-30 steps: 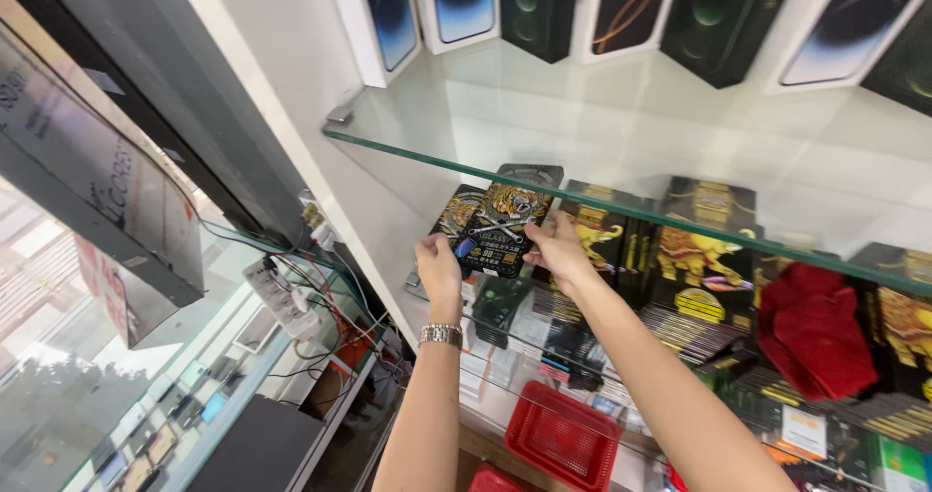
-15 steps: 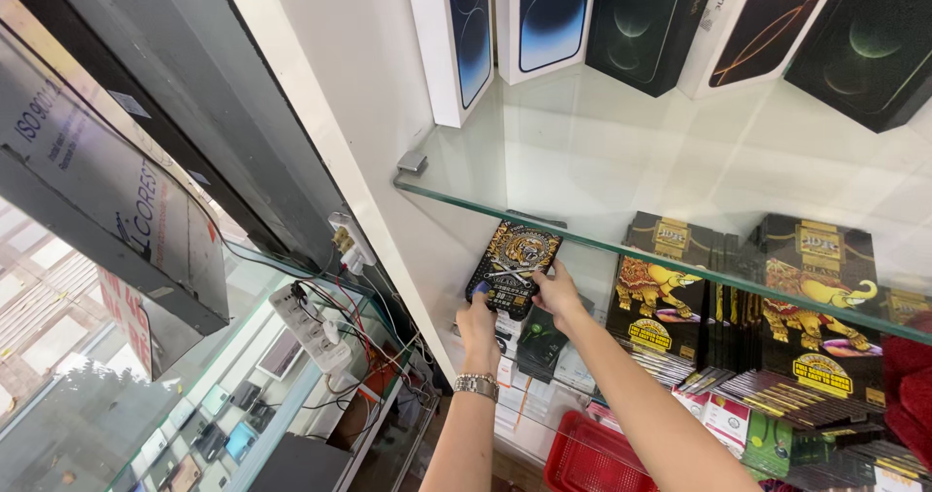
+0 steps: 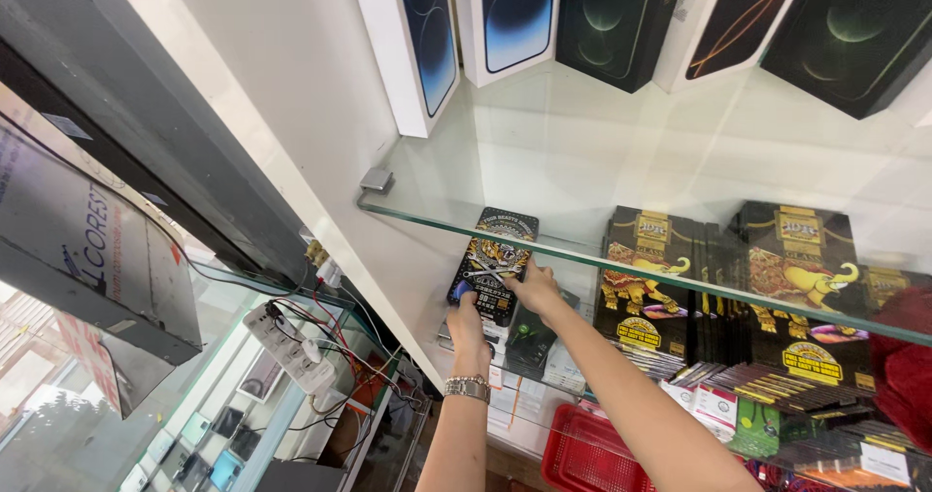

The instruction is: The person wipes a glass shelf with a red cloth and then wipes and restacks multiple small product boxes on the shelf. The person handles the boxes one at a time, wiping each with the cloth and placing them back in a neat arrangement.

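Observation:
A flat black pack with a tiger picture (image 3: 493, 259) stands upright under the glass shelf (image 3: 437, 222), near the white side wall. My left hand (image 3: 468, 319), with a metal watch on its wrist, grips the pack's lower left corner. My right hand (image 3: 533, 288) holds its lower right edge, fingers against the front. To the right, apart from this pack, stand rows of similar black packs with elephant pictures (image 3: 649, 278).
Tall phone boxes (image 3: 510, 16) stand on the glass shelf above. Small boxes and a red basket (image 3: 582, 453) lie below the hands. A white power strip with tangled cables (image 3: 288, 346) hangs at the left. A red cloth (image 3: 903, 376) is at the right edge.
The view has swung so the shelf sits further right and closer. Both hands have stayed on the tiger pack, which now stands apart to the left of the elephant packs.

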